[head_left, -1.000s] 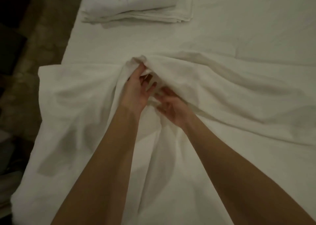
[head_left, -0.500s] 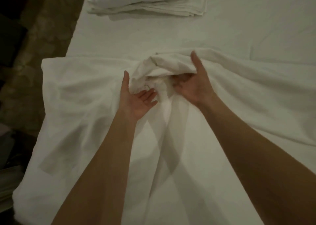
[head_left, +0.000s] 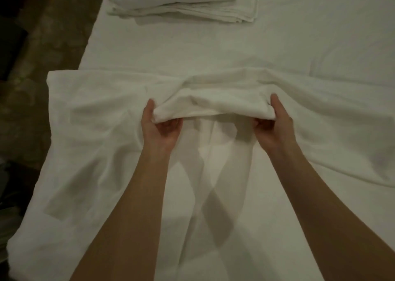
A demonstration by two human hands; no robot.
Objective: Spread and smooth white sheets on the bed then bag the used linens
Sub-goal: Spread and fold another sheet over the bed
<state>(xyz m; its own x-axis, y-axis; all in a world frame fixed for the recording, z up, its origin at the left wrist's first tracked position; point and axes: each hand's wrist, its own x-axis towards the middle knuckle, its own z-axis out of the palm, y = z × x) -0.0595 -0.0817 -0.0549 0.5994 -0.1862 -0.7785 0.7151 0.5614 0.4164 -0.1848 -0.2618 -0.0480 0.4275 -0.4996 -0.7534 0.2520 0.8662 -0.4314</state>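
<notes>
Bedroom, could be a hotel or guest room, can't tell which. Evidence: a bed [head_left: 277,45] fills most of the view, covered in plain white linen, its left edge running diagonally from far centre to near left. A loose white sheet [head_left: 96,152] lies rumpled across the near part and hangs over that left edge. A stack of folded white linens [head_left: 181,5] sits on the bed at the far end, edges neatly layered. Left of the bed is a strip of floor [head_left: 42,45] with a mottled brown pattern, carpet or stone, too dark to say. Lighting is dim and warm. No other furniture is legible; the far-left corner is just dark.
</notes>
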